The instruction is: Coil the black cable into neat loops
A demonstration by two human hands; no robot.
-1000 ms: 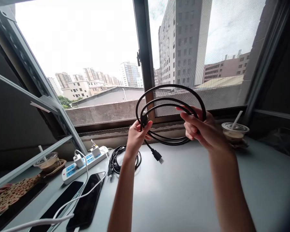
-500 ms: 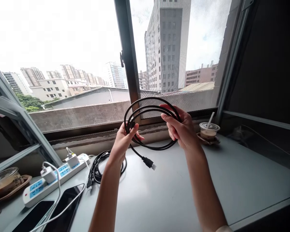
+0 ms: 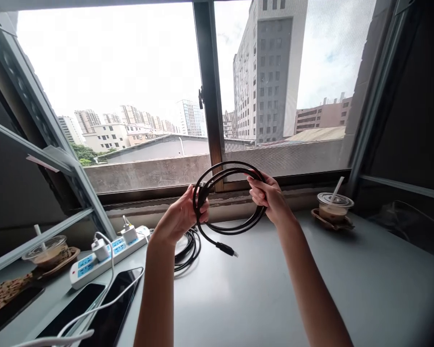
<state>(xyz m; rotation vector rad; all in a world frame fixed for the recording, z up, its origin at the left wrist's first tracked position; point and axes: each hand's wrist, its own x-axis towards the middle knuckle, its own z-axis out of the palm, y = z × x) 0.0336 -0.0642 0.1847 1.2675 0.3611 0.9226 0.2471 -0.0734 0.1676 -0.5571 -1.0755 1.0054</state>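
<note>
I hold a coiled black cable [image 3: 235, 169] in the air above a grey table [image 3: 267, 289], in front of a window. My left hand [image 3: 181, 219] pinches the coil's left side, fingers closed round the strands. My right hand [image 3: 269, 197] grips the coil's right side, fingers curled over it. The cable's plug end [image 3: 227, 249] dangles loose below the coil. A second black cable coil [image 3: 188, 246] lies on the table just behind my left forearm.
A white power strip [image 3: 104, 253] with chargers lies at the left, white leads running to two dark phones [image 3: 104, 308]. A plastic cup with a straw [image 3: 333, 208] stands at the right, another cup [image 3: 48, 250] at the far left. A metal shelf frame [image 3: 39, 130] slants across the left.
The coil has grown smaller and moved lower as my hands came closer together. My right hand has closed round its side. The view swung left and back.
</note>
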